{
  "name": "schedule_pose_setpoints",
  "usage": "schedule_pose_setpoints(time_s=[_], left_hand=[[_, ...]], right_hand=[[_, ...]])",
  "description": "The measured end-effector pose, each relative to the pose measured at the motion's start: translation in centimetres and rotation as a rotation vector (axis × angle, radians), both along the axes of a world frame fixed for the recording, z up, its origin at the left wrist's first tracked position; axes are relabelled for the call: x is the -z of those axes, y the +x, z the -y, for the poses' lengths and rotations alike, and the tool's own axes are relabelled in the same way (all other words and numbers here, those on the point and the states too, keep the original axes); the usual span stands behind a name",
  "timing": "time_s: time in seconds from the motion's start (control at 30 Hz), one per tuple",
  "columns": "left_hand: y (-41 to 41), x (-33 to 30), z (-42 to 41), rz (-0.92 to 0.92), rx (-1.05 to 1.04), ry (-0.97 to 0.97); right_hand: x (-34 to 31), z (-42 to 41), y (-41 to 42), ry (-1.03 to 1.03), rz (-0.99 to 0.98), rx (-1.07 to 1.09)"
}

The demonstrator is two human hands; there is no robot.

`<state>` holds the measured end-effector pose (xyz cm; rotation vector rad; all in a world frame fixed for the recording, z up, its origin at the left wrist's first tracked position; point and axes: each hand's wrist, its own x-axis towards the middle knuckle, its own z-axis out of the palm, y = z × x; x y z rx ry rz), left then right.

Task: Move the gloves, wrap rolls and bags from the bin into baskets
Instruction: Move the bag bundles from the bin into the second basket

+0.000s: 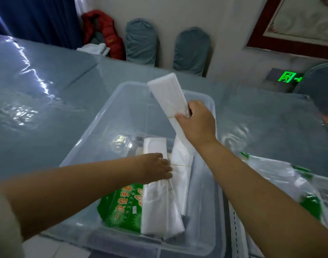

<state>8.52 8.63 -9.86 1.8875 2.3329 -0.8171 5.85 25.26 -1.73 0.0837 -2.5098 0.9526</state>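
Head view: right hand point(195, 121) grips a flat, white, rubber-banded bag bundle point(168, 94) above the clear plastic bin point(111, 108) at frame centre; left hand point(156, 167) pinches another bundle point(159, 202) inside, beside a glossy green glove pack point(122, 207); shiny grey table point(38, 108).

Clear bin point(107, 116), white bag bundles point(167, 95), green/orange-print glove pack point(122, 207), grey-blue table point(47, 108).

- The clear plastic bin point(111, 101) sits in front of me, its far half bare.
- One long white bundle of bags point(167, 94) is lifted over the far right corner, tilted, gripped in my right hand point(194, 123).
- More white bag bundles point(159, 205) lie lengthwise in the near half, a rubber band around one, under my left hand point(155, 168).
- A green printed glove pack point(122, 207) lies left of them.
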Motion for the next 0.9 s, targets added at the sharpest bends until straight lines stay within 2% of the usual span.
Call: schedule_pose_setpoints(time_s=[0.1, 0.27, 0.43, 0.63, 0.73, 0.83, 0.9], left_hand=[[-0.6, 0.2, -0.4, -0.020, 0.112, 0.014], [-1.6, 0.4, -0.7, 0.074, -0.066, -0.196], [-1.2, 2.2, -1.6, 0.210, -0.121, 0.047], [-0.5, 3.5, -2.7, 0.285, -0.104, 0.079], [-0.4, 3.4, -2.6, 0.283, -0.087, 0.033], [-0.2, 2.0, -2.6, 0.308, -0.084, 0.026], [-0.4, 0.1, -1.9, 0.262, -0.092, 0.093]], right_hand=[[0.3, -0.4, 0.1, 0.035, 0.002, -0.032], [0.4, -0.7, -0.2, -0.013, -0.003, 0.006], [0.3, -0.1, -0.4, -0.036, -0.010, 0.025], [0.3, -0.3, -0.5, -0.066, -0.010, 0.071], [0.4, -0.3, -0.6, -0.056, -0.005, 0.070], [0.4, -0.3, -0.6, -0.054, -0.001, 0.072], [0.4, -0.2, -0.6, -0.067, 0.010, 0.063]])
